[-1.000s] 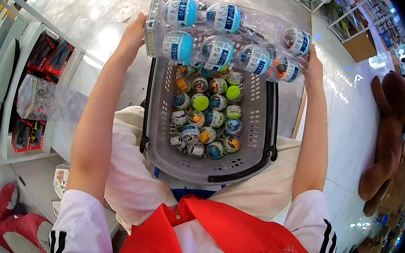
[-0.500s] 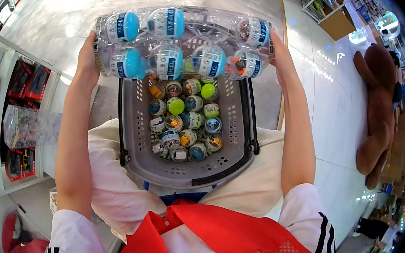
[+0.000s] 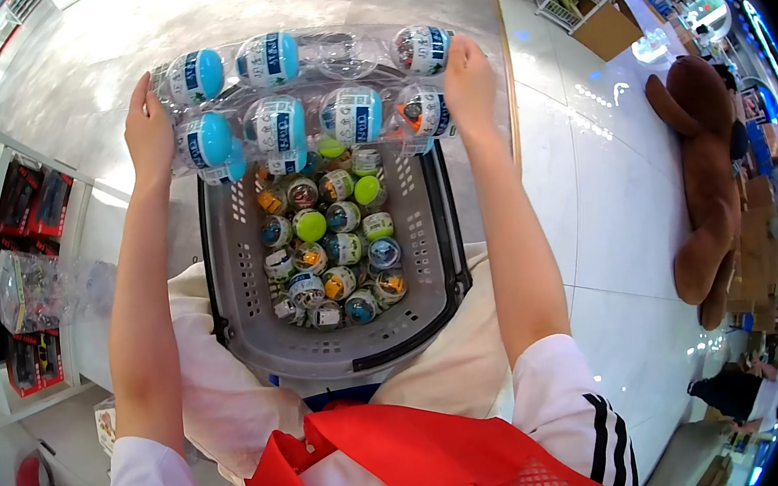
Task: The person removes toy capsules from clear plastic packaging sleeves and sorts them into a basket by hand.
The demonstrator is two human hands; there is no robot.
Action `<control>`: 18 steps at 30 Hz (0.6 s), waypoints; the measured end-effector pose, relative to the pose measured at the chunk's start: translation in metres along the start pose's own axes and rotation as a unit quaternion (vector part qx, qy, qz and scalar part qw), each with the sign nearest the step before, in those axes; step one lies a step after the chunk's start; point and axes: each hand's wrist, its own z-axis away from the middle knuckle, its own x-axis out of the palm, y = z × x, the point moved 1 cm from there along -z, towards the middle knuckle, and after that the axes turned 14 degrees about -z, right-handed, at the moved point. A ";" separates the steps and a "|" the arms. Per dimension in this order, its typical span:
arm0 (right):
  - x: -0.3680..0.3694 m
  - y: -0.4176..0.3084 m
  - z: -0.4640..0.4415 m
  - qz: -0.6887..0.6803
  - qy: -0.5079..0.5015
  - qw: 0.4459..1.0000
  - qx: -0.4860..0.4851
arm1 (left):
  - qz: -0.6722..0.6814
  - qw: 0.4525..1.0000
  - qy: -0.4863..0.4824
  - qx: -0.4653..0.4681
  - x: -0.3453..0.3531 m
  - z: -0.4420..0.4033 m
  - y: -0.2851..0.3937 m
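A clear plastic pack [image 3: 344, 59] with round compartments is held out over the far end of the basket. Several blue-and-clear toy capsules [image 3: 274, 125] with white labels sit in it, and one upper compartment looks vacant. My left hand [image 3: 149, 134] is closed on the pack's left end, my right hand [image 3: 470, 87] on its right end. Below stands a grey plastic shopping basket [image 3: 276, 350] between my legs. Inside it lie several small round capsules [image 3: 332, 248], some with green, orange or blue contents. The pack hides the basket's far rim.
Shelves [image 3: 87, 249] with red boxes [image 3: 35, 360] and a clear bag [image 3: 28, 289] stand at the left. A large brown plush toy [image 3: 710, 182] is on the right, below a cardboard box [image 3: 606, 29]. Another person [image 3: 728, 393] shows at lower right.
Both hands and the pack have shifted left in the view, and the pack now looks more level. The basket also appears further left and slightly lower, as the view has moved.
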 end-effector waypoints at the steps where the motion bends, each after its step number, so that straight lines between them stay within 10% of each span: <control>1: 0.001 -0.005 0.000 0.053 0.034 0.991 -0.116 | -0.008 0.999 -0.023 -0.032 -0.003 0.002 0.005; 2: 0.002 -0.011 0.001 0.105 0.066 0.965 -0.231 | -0.022 0.999 -0.035 -0.025 -0.006 0.001 0.011; 8: 0.011 -0.046 0.011 0.307 -0.051 0.944 -0.108 | -0.102 0.990 -0.033 0.091 -0.004 -0.005 0.007; 18: 0.004 -0.050 -0.006 0.263 -0.152 0.951 -0.052 | -0.136 0.984 -0.017 0.111 -0.003 -0.005 0.012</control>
